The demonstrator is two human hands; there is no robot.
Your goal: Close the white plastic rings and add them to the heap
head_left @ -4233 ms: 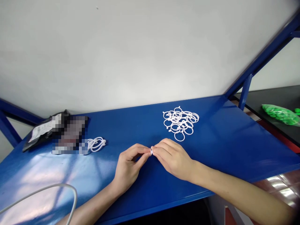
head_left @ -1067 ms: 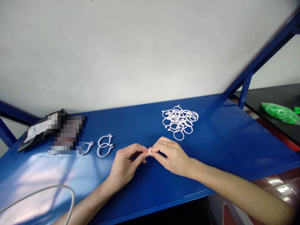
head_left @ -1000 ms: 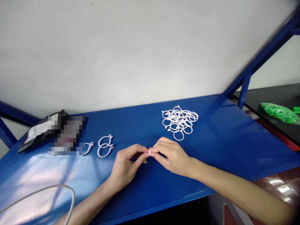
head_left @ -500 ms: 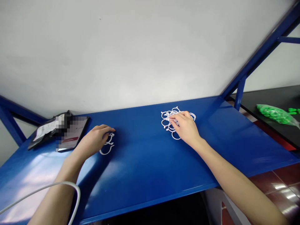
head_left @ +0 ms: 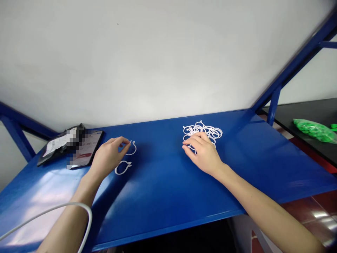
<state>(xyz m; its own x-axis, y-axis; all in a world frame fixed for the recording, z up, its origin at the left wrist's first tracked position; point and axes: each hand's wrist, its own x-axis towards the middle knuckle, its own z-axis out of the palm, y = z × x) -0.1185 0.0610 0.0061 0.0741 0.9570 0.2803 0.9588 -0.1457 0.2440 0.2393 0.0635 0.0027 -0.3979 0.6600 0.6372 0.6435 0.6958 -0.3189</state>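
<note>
My left hand (head_left: 112,153) is on the left half of the blue table, thumb and forefinger pinched at the edge of a thin white open ring (head_left: 135,150) with small knobbed ends. A second white ring (head_left: 121,172) of the same kind lies on the table just in front of that hand. On the right, my right hand (head_left: 204,153) hovers over the near side of a tangled pile of white rings (head_left: 216,133). Its thumb and forefinger point left, slightly apart, with nothing visible between them. The hand covers part of the pile.
A phone (head_left: 85,149) and a black package (head_left: 60,144) with a white label lie at the left on the blue table (head_left: 158,189). A white cable (head_left: 52,209) crosses my left forearm. Blue frame bars (head_left: 273,102) rise at the right, near a bag of green pieces (head_left: 314,130).
My left fingers have closed at the far ring, which has shifted right and away from the nearer one. My right hand has moved toward me from the pile's left part, its fingertips parting.
</note>
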